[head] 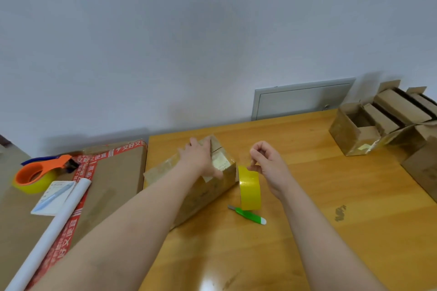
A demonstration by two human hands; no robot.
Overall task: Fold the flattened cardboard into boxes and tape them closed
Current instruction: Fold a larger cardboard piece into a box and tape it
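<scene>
Orange-brown wooden table (307,196) carries folded brown cardboard box (205,194), lying near table's left edge. Left hand (201,157) lies on box top, fingers straight and spread, pressing flat, gripping nothing. Right hand (269,168) just right of box, thumb and forefinger curled, pinching top edge of yellow packing-tape roll (250,188), which stands on edge touching box corner. Small green utility knife (247,214) lies on table by roll's base.

Yellow, brown and red on a honey-orange wooden table (331,196).
Glossy yellow tape roll (249,188); plain brown cardboard box (208,186); green cutter with a white end (248,215); orange tape dispenser (40,171); large brown carton (115,172) striped with white-lettered red tape.
</scene>
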